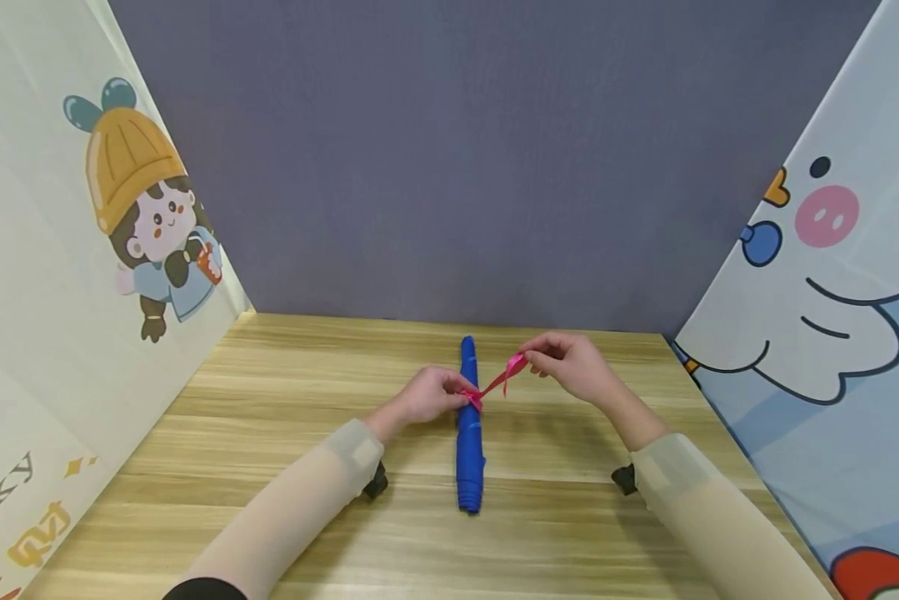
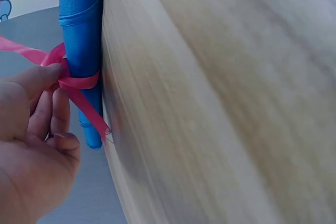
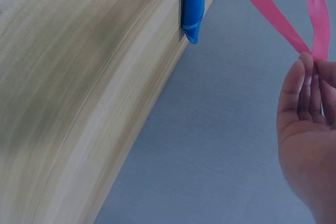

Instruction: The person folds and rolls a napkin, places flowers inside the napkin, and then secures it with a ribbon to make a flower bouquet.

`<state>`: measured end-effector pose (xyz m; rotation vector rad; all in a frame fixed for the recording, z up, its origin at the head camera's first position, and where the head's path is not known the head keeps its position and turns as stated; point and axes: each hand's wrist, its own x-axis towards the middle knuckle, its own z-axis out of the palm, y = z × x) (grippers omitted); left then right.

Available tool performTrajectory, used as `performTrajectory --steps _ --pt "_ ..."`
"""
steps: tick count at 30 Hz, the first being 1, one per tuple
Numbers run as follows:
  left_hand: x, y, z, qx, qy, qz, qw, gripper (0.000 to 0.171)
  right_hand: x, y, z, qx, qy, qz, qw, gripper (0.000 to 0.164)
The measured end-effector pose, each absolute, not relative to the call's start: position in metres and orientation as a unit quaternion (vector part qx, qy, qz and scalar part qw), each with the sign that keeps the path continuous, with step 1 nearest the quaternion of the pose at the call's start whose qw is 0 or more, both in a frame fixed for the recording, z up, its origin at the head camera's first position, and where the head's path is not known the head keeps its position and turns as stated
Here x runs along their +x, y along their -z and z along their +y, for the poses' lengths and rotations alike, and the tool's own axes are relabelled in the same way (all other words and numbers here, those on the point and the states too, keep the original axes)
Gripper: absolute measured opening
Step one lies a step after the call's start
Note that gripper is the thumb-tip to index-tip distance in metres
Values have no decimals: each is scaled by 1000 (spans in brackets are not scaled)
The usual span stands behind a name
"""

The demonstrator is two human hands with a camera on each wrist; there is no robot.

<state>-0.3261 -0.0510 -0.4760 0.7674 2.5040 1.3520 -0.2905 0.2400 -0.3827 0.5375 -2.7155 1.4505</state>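
Observation:
A blue rolled-up cloth bundle [image 1: 470, 458], narrower at its far end, lies lengthwise on the wooden table. Around its middle passes a pink ribbon [image 2: 81, 82], crossed or knotted on top. My left hand [image 1: 428, 393] pinches the ribbon between thumb and fingers right at that crossing, close against the roll. Up and to the right, my right hand [image 1: 572, 367] pinches the ribbon's other stretch, which runs taut from the roll. Past the right fingertips a loose ribbon end [image 3: 318, 19] hangs over. One short tail [image 2: 94, 116] slants down beside the roll in the left wrist view.
The wooden table [image 1: 269, 467] reaches back to a grey-purple panel [image 1: 449, 167]. White printed panels stand on both sides, the left one with a cartoon child [image 1: 157, 225], the right one with a cartoon figure [image 1: 824, 275].

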Motion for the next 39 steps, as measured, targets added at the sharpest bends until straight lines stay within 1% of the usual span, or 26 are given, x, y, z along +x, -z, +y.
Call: performTrajectory --steps 3,7,11,16,18,24,28,39 --pt "-327 476 -50 255 -466 841 102 23 -292 384 241 176 -464 -868 10 22" --pt "-327 475 -50 256 -456 846 99 19 -293 384 241 180 -470 -864 10 21" --pt "-327 473 -50 269 -424 861 85 15 -293 383 240 179 -472 -863 10 20" --pt "-328 474 -51 282 -384 877 73 17 -293 383 239 176 -470 -865 11 19" --pt "-329 474 -51 281 -381 878 78 19 -293 382 238 176 -468 -866 12 19" --pt "-332 477 -51 290 -407 858 118 28 -293 384 238 179 -466 -866 11 20" --pt "-332 479 -51 289 -422 850 128 31 -294 386 238 176 -464 -868 10 20" --pt "-327 479 -52 229 -460 848 126 21 -294 387 237 175 -465 -868 10 19"
